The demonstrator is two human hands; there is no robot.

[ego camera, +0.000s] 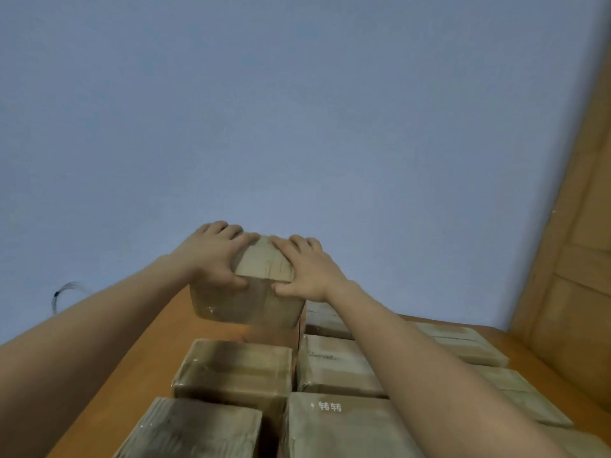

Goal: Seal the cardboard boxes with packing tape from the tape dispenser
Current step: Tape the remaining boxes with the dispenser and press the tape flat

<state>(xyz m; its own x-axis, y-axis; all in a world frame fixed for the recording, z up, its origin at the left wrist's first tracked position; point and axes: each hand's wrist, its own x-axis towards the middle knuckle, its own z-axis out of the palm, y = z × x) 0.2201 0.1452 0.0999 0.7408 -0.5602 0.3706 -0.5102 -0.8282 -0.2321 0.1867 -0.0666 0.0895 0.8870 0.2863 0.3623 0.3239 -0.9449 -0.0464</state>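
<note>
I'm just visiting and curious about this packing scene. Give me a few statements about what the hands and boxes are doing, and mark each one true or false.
1. Both hands hold the same cardboard box. True: the left hand and right hand grip it from either side.
2. A tape dispenser is in the right hand. False: no dispenser shows in this view; that hand grips only the box.
3. Other boxes lie in rows on the wooden table nearer the person. True.
4. The held box has its flaps standing open. False: its top is closed, with the fingers resting on it.
5. One near box carries white printed characters. True.
</note>
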